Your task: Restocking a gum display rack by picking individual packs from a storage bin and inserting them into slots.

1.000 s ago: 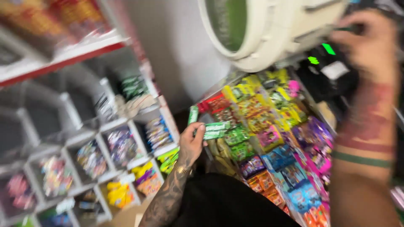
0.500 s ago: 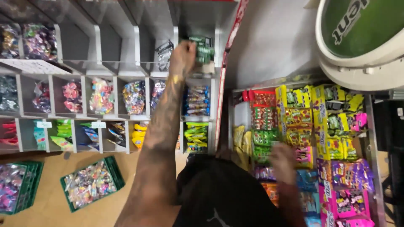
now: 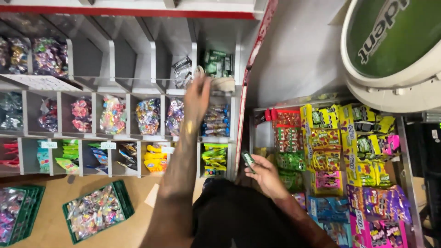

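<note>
Two green crates (image 3: 120, 202) of wrapped sweets sit on the floor at the far left, below the shelf. The grey shelf (image 3: 110, 59) is split by dividers into rows of open compartments. The upper left ones hold clear bags of mixed sweets, and the lowest row holds green and yellow packets behind small pale tags (image 3: 48, 144).

The left hand (image 3: 196, 94) is raised to the top row near the shelf's right edge. It is at the mouth of the compartments holding a black-and-white packet (image 3: 183, 71) and a stack of green packs (image 3: 218, 63). It is blurred, so I cannot tell whether its grip is closed on anything.

Lower down, off the shelf's right edge, the right hand (image 3: 266, 174) has its grip closed around a small green pack (image 3: 248, 160), held well short of the stack (it looks like the same kind). I judge this to be shelf-filling, with the stocking of that top right compartment in hand. Getting the held pack up there would call for a lift past the red-edged end of the shelf and flat placement on the stack.

Further right, a display rack (image 3: 404, 151) carries red boxes (image 3: 287, 118), yellow boxes (image 3: 321, 117), blue packs (image 3: 328, 209) and pink packs (image 3: 381, 232). Above it, in the top right corner, hangs a round green sign with a white rim (image 3: 390, 41).
</note>
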